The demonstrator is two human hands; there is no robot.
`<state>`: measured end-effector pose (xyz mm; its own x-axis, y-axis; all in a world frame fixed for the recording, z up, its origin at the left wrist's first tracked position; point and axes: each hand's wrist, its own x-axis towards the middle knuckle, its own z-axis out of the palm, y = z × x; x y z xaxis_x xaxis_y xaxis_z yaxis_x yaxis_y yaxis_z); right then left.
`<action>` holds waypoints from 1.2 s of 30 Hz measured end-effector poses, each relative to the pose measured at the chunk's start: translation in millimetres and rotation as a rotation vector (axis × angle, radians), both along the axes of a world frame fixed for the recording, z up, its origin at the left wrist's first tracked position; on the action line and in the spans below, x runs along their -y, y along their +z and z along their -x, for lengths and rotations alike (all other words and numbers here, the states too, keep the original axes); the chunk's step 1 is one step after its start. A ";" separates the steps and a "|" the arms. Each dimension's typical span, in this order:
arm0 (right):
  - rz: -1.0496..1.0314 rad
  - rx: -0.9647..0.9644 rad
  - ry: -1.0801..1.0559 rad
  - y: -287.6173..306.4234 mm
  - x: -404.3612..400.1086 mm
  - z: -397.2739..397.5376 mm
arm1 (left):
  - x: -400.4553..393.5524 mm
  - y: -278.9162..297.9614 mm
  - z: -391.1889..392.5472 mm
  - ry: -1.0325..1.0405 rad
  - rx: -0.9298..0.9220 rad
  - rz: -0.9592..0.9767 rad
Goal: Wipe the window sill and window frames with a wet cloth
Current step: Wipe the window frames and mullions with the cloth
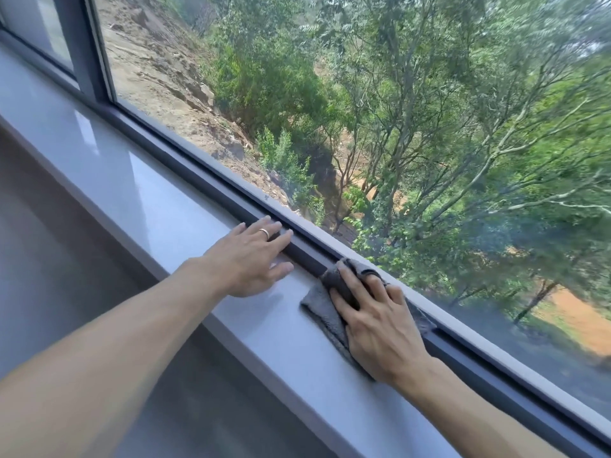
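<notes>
Grey, soft cloth point(325, 309) lay lower centre where window sill point(158, 200) met frame point(307, 259), pressed flat under the right hand point(373, 322)'s straight fingers, left hand point(251, 259) open alongside; probably limp, best palmed.

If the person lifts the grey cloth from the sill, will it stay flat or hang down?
The cloth would probably hang limp: it already bends from the sill up onto the frame under the right hand. It looks thin, so likely light. Its fuzzy surface may drag a little rather than slide freely on the glossy sill.
</notes>
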<state>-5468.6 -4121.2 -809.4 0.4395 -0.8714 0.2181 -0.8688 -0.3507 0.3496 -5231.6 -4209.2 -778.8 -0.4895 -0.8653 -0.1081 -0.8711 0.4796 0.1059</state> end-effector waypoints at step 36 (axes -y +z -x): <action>-0.064 -0.081 -0.018 9.0 87.2 -106.6 | 89.2 -14.5 -100.4 0.079 -0.090 -0.014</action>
<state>-5362.0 -4208.4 -800.4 0.4373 -0.8904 0.1261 -0.8450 -0.3588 0.3966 -5131.3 -4298.4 -793.3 -0.4281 -0.9002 -0.0793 -0.8927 0.4076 0.1922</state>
